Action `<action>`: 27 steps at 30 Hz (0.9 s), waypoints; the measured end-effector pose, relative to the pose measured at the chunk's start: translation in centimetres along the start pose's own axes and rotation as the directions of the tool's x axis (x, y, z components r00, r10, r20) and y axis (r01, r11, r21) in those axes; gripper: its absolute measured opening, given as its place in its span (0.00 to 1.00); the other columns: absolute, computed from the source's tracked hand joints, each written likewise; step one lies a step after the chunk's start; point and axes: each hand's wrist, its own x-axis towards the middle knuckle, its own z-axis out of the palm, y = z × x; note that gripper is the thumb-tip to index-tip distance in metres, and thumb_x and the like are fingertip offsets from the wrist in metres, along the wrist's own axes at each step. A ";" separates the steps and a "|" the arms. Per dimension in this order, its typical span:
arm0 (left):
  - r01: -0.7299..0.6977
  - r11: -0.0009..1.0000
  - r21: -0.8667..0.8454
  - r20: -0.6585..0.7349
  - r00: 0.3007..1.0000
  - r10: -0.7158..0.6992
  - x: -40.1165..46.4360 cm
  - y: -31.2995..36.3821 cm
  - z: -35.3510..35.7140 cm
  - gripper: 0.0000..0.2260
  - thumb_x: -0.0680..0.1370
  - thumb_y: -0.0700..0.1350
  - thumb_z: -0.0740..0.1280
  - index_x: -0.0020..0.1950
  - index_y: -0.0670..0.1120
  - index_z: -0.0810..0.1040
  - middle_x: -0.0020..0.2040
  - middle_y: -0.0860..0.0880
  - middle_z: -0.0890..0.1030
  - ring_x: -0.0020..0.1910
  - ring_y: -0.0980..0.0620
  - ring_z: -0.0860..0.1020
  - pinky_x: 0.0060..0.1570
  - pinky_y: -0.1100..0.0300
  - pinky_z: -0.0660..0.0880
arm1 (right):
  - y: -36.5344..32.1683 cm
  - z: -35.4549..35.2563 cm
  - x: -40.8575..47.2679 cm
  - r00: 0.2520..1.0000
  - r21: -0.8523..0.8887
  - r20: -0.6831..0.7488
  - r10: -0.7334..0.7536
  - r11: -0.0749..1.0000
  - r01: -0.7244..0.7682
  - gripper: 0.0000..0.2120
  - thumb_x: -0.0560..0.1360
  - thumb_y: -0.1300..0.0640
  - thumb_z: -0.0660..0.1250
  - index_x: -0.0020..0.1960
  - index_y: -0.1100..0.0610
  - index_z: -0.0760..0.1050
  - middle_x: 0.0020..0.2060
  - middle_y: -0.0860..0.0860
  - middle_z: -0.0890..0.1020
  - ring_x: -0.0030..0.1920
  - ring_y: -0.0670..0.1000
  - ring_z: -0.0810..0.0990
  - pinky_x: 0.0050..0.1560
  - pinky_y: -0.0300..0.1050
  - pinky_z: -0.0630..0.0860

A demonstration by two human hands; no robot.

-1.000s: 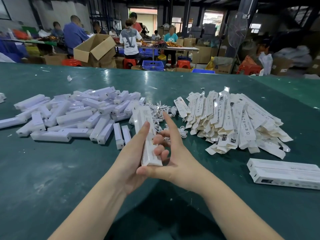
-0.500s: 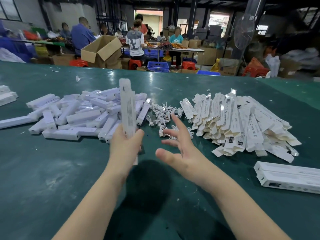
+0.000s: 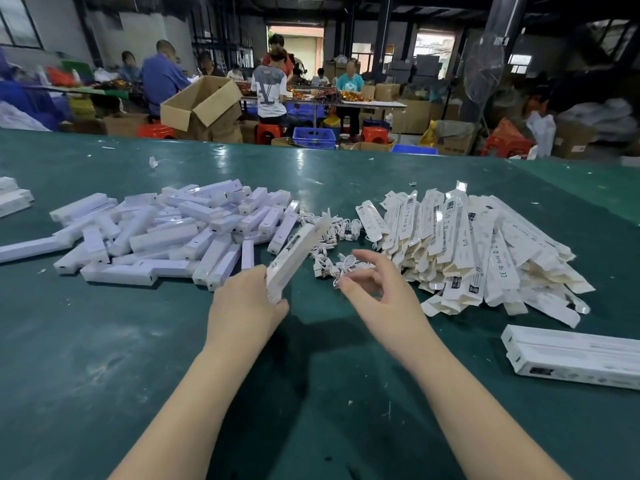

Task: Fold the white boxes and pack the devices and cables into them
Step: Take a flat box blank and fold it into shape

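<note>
My left hand (image 3: 247, 308) grips the near end of a long white box (image 3: 296, 252), which tilts up and to the right over the green table (image 3: 104, 358). My right hand (image 3: 382, 291) hovers just right of it with fingers spread and nothing in them, close above a small heap of coiled white cables (image 3: 332, 249). A pile of white devices (image 3: 166, 232) lies to the left. A pile of flat unfolded white boxes (image 3: 474, 244) lies to the right.
Two closed white boxes (image 3: 575, 355) lie side by side at the right edge. More white boxes (image 3: 14, 199) sit at the far left. Beyond the table's far edge stand an open cardboard box (image 3: 204, 105), stools, crates and several people at other tables.
Both hands held the box a second ago. My right hand let go and moved toward the cables, while my left hand raised the box upright, then tilted it rightward.
</note>
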 end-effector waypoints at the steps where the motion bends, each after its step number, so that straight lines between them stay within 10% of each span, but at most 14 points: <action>1: 0.005 0.998 -0.055 -0.009 1.000 -0.005 -0.1 0.0 -0.2 0.11 0.69 0.46 0.70 0.38 0.45 0.68 0.34 0.49 0.74 0.35 0.45 0.73 0.31 0.55 0.68 | 0.1 -0.1 0.1 1.000 0.001 -0.020 0.009 1.000 -0.009 0.16 0.77 0.53 0.68 0.63 0.45 0.71 0.47 0.42 0.82 0.44 0.34 0.78 0.42 0.22 0.68; 5: 0.202 0.796 -0.571 0.063 0.977 -0.203 -0.1 0.5 -1.7 0.08 0.63 0.44 0.74 0.38 0.47 0.77 0.34 0.52 0.80 0.35 0.51 0.77 0.36 0.59 0.74 | 0.3 -0.1 0.4 0.997 -0.004 -0.022 0.070 0.998 -0.070 0.17 0.77 0.50 0.68 0.65 0.47 0.70 0.50 0.44 0.79 0.43 0.36 0.78 0.47 0.29 0.74; 8: 0.232 0.543 -0.807 0.267 0.963 -0.014 -0.3 1.6 -2.4 0.06 0.62 0.40 0.74 0.31 0.49 0.80 0.35 0.53 0.82 0.37 0.55 0.80 0.41 0.60 0.79 | -0.3 -0.3 0.3 0.989 0.217 0.043 0.142 0.965 -0.148 0.16 0.76 0.48 0.69 0.62 0.40 0.69 0.55 0.51 0.79 0.49 0.48 0.83 0.49 0.46 0.82; 12: 0.227 0.488 -0.843 0.364 0.909 0.205 -1.0 2.2 -2.1 0.09 0.72 0.35 0.74 0.35 0.47 0.81 0.41 0.50 0.84 0.42 0.55 0.82 0.42 0.64 0.79 | -1.0 -1.1 0.4 0.995 0.420 0.032 0.094 0.902 -0.099 0.09 0.78 0.57 0.68 0.57 0.49 0.75 0.52 0.61 0.82 0.46 0.50 0.83 0.38 0.38 0.79; 19: -0.046 0.812 -0.581 0.163 0.972 0.172 -1.3 1.7 -0.9 0.23 0.72 0.71 0.56 0.42 0.50 0.70 0.33 0.51 0.71 0.33 0.50 0.72 0.40 0.48 0.73 | -1.3 -4.8 1.4 0.869 0.506 -0.480 0.122 0.848 0.160 0.07 0.80 0.56 0.66 0.57 0.53 0.73 0.43 0.51 0.79 0.32 0.44 0.78 0.32 0.37 0.76; 23: -0.295 0.860 -0.417 0.110 0.922 0.370 -1.4 1.7 -0.3 0.10 0.77 0.61 0.61 0.49 0.57 0.68 0.39 0.58 0.71 0.36 0.60 0.71 0.37 0.67 0.66 | -1.5 -5.5 1.2 0.790 0.573 -0.593 0.155 0.771 0.278 0.09 0.80 0.55 0.66 0.59 0.54 0.72 0.42 0.50 0.79 0.29 0.45 0.76 0.32 0.38 0.75; 27: -0.294 0.909 -0.297 0.112 0.934 0.339 -1.6 1.8 -0.4 0.15 0.73 0.63 0.65 0.51 0.60 0.64 0.35 0.55 0.77 0.31 0.56 0.73 0.36 0.57 0.74 | -2.2 -5.7 0.8 0.800 0.582 -0.594 0.089 0.733 0.351 0.09 0.79 0.54 0.67 0.59 0.50 0.72 0.40 0.46 0.81 0.32 0.46 0.77 0.34 0.39 0.76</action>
